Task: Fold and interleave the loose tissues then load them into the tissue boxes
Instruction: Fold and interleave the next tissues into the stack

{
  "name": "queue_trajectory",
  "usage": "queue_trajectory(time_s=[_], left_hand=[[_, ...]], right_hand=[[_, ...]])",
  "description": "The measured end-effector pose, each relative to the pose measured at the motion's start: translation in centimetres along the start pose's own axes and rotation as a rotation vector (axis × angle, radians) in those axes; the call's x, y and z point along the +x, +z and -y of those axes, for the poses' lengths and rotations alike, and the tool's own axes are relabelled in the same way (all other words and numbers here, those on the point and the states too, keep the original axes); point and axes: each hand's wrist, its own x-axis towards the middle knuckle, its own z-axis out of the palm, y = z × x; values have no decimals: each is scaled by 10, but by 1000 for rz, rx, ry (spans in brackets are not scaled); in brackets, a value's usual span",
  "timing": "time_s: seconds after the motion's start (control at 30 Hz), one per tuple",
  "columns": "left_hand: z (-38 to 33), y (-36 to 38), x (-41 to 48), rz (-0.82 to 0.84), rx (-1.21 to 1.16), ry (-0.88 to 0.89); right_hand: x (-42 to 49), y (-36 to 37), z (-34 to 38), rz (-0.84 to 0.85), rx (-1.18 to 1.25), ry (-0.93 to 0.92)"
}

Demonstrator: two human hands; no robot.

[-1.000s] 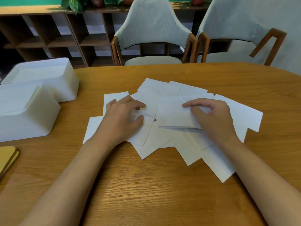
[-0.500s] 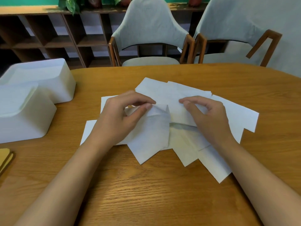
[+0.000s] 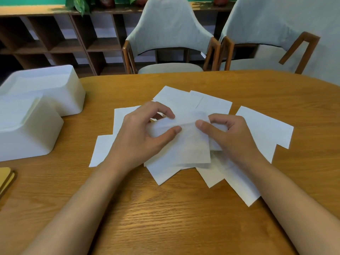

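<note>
Several loose white tissues (image 3: 265, 129) lie spread over the middle of the wooden table (image 3: 165, 218). One tissue (image 3: 189, 142) is lifted above the pile, its top edge bunched. My left hand (image 3: 139, 133) pinches that edge between thumb and fingers. My right hand (image 3: 231, 137) pinches the same edge from the right. Two white tissue boxes stand at the left: a near one (image 3: 25, 133) and a far one (image 3: 51, 89).
A yellow-brown flat object (image 3: 5, 179) lies at the table's left edge. Two grey chairs (image 3: 169, 39) with wooden arms stand behind the table's far edge. Dark wooden shelves (image 3: 55, 39) run along the back wall.
My left hand lifted a tissue off the pile. My right hand left the flat tissues and took hold of the same sheet. Both hands now hold it raised.
</note>
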Motion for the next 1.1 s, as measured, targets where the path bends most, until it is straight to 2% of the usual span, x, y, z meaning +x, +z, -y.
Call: queue_trajectory(time_s=[0.23,0.4,0.5,0.57,0.63,0.7,0.8,0.97,1.03,1.1], left_hand=[[9,5,-2,2,37,52],[4,1,0,15,38,23],[-1,-5,1,80,-155,-59],[-6,-8,1,127,-356,-126],[-10,-8,1,137,-440,-157],[-14,-8,1,139,-452,-195],[-15,-7,2,107,-446,-241],[-8,-5,5,-2,-356,-214],[-9,-9,6,12,-356,-214],[-11,-15,6,98,-446,-244]], right_hand=[[0,-7,4,-18,52,32],[0,-6,6,-55,-1,25],[1,-8,1,-72,-86,-3],[1,-10,2,-19,-107,-12],[1,-10,3,49,-111,-37],[-1,-9,5,101,-110,-74],[-5,-4,8,153,29,-76],[-7,-3,10,140,71,-69],[-6,-5,9,128,81,-63],[-4,-5,11,109,69,-65]])
